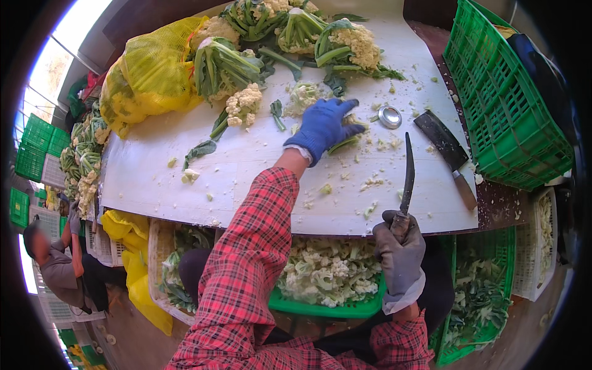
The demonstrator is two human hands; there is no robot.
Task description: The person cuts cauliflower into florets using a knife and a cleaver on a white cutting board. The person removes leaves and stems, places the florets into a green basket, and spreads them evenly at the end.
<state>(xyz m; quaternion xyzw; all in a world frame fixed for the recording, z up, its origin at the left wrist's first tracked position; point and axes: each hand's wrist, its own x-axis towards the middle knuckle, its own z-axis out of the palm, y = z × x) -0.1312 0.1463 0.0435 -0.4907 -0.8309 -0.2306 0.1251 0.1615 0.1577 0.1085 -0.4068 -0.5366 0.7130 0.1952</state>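
Observation:
My left hand (326, 127), in a blue knitted glove, reaches over the white tabletop with its fingers spread. Under and between those fingers lies a cauliflower piece with a green stalk (342, 145), partly hidden by the glove. Just beyond is a trimmed cauliflower chunk (303, 96). My right hand (400, 252), in a worn grey glove, grips the handle of a narrow curved knife (408, 173), blade pointing away from me. A cleaver (442, 141) with a wooden handle lies at the right, beside a round shiny metal object (389, 117). Below the table edge, cauliflower florets (330, 273) fill a green crate (323, 309).
Leafy cauliflower heads (226, 69) and a yellow mesh sack (152, 69) occupy the table's far side. A tilted green crate (506, 101) stands right. Below it, another green crate (508, 273) holds leaves (478, 296). A co-worker (64, 268) handles cauliflower at left.

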